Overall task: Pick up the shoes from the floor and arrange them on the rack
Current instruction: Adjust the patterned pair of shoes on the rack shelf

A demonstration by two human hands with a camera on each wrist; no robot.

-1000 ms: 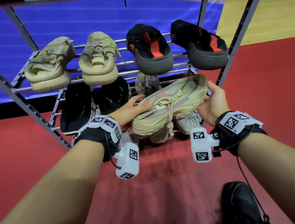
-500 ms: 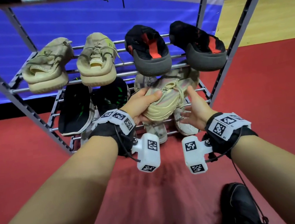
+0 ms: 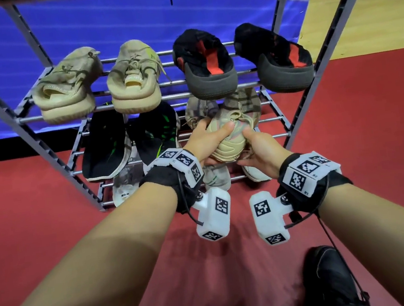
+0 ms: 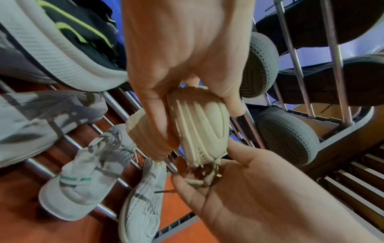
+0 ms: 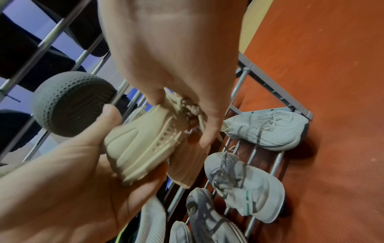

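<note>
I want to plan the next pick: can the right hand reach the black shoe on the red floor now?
Probably not yet: the right hand grips the beige knit sneaker at the rack, though nothing blocks the black shoe on the floor.

Tight middle shelf, open floor in front

The black slippers (image 3: 207, 69) overhang the upper bars, closing the room above the tan sneaker (image 3: 230, 142) on the rack (image 3: 299, 106). Black-green shoes (image 3: 129, 141) block the left, white sneakers (image 5: 268, 129) fill the tier below, and the red floor (image 3: 368, 121) on the right lies open.
</note>
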